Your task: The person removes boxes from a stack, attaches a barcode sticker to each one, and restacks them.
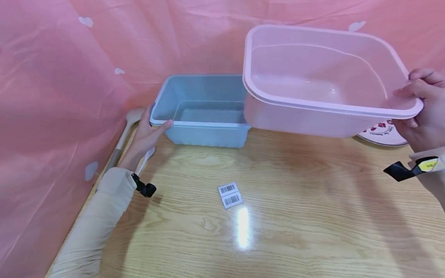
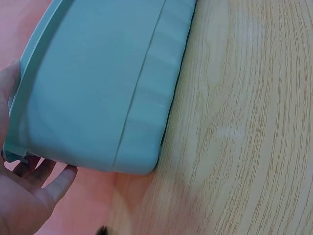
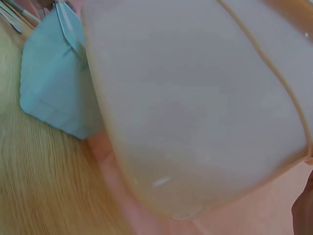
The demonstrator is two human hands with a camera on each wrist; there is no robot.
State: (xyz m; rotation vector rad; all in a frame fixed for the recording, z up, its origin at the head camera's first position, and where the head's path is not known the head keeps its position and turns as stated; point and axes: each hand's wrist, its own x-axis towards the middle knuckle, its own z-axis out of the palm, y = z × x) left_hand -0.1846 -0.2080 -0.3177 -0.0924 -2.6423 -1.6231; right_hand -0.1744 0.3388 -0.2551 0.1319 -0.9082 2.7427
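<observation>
Nearest the viewer, at 6 o'clock on the pale wooden table (image 1: 295, 231), lie two small white barcode labels (image 1: 230, 195), untouched.

At 9 o'clock, the left hand (image 1: 146, 133) grips the near-left corner rim of the light blue rectangular plastic tub (image 1: 203, 112), thumb hooked over the rim and fingers under it. The tub stands on the table. In the left wrist view the fingers (image 2: 54, 183) show below the corner lip. Beside this hand a pale wooden spoon (image 1: 130, 119) lies along the pink plastic curtain (image 1: 52, 96).

At 3 o'clock, the right hand (image 1: 422, 108) pinches the right rim of the pink rectangular plastic tub (image 1: 323, 81), thumb on top. That tub is held in the air, tilted, its left end overlapping the blue tub's right end. A white patterned plate (image 1: 382, 133) lies beneath its right end.

Judgement: the step in hand appears to be bringing the pink tub over the steadied blue one. The next move would call for levelling and aligning the rims before lowering.
</observation>
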